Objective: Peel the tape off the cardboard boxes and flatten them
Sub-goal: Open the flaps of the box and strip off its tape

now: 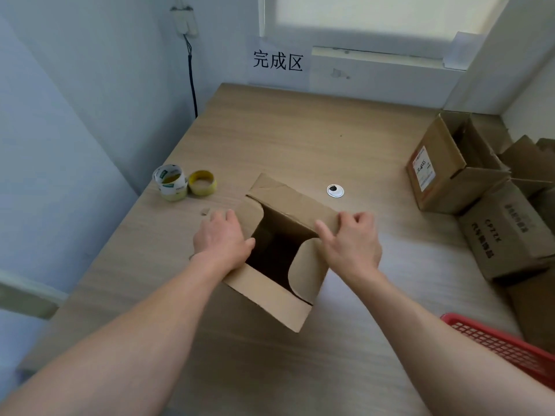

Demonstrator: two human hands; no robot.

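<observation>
**Brown corrugated cardboard box** point(267, 295): matte, creased board; top open, two side flaps with rounded corners, dark interior. It stands at the middle of the pale wood-grain laminate table point(300, 130).

**Left hand** point(222, 238): lies on the left flap, fingers nearly straight and pressed flat, thumb at the rim of the opening.

**Right hand** point(351, 244): fingers curled over the box's far right edge, thumb stretched along the right flap, gripping it.

**White-labelled tape roll** point(169, 183) and **yellow tape roll** point(202, 183): glossy rings, side by side, left of the box and farther away.

**Red plastic mesh basket** point(504, 346): near right.

**Stacked brown printed cartons** point(480, 205): right edge of the table, one open.
</observation>
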